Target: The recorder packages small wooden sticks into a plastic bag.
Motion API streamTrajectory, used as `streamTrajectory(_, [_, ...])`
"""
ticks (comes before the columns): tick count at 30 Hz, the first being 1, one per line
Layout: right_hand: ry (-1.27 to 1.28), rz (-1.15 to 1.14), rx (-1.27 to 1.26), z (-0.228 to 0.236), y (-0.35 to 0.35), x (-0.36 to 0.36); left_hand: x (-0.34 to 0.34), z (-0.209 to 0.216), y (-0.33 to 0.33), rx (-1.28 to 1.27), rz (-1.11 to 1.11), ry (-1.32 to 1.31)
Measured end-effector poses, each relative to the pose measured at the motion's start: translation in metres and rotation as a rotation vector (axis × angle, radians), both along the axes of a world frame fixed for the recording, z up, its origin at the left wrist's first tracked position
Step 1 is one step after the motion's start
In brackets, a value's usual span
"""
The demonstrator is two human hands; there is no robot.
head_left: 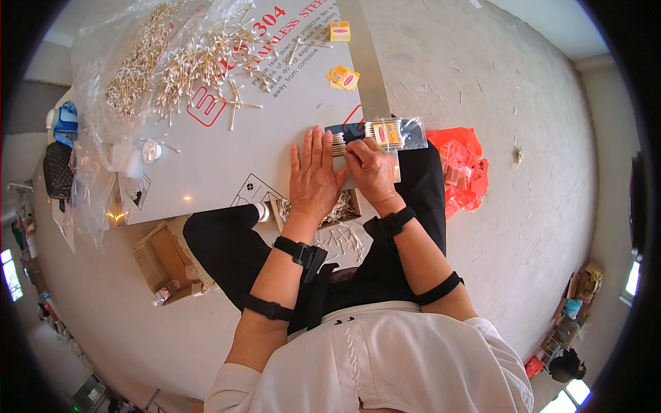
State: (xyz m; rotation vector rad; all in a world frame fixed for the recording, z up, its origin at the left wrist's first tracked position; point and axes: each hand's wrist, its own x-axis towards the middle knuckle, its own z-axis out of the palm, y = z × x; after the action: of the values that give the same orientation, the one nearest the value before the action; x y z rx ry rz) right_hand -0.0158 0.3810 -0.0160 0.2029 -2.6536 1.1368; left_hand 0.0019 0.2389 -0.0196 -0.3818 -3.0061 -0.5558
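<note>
My left hand (313, 180) lies flat on the table's near edge, fingers stretched out, beside a small row of cotton swabs (338, 144). Right next to it, my right hand (372, 168) is closed, its fingers curled down at the end of that row; what they pinch is hidden. Just beyond my right knuckles, a clear packet of cotton swabs with a yellow card (387, 133) rests at the table's right edge. A dark strip (352, 129) lies behind the swabs.
Loose cotton swabs (200, 69) spill from a clear plastic bag (93, 76) on the metal-topped table (227, 155). Yellow cards (343, 78) and a yellow stack (339, 31) lie farther back. A box of swabs (352, 206) sits below my hands, a red bag (463, 168) right, an open carton (162, 258) lower left.
</note>
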Motion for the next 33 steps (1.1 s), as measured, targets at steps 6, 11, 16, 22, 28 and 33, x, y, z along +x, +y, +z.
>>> streamTrajectory(6, [-0.019, 0.018, -0.006, 0.0007, 0.0010, 0.0000, -0.0002, 0.0003, -0.0006, -0.004, 0.000, -0.006])
streamTrajectory(11, [-0.028, 0.010, -0.011, 0.0034, 0.0002, 0.0002, -0.0002, -0.0010, -0.0004, -0.009, -0.002, 0.002])
streamTrajectory(16, [-0.033, 0.023, 0.021, 0.0046, 0.0011, 0.0003, -0.0002, -0.0005, -0.0008, -0.011, 0.000, -0.005])
streamTrajectory(22, [-0.049, 0.036, 0.025, 0.0045, 0.0014, -0.0001, 0.0002, 0.0005, -0.0006, -0.014, -0.001, -0.007])
streamTrajectory(28, [-0.068, 0.023, 0.027, 0.0061, 0.0007, -0.0002, 0.0001, -0.0006, -0.0010, -0.045, 0.000, -0.005])
streamTrajectory(33, [-0.095, 0.034, 0.068, 0.0084, 0.0008, -0.0014, -0.0001, -0.0002, -0.0006, -0.049, 0.000, -0.013])
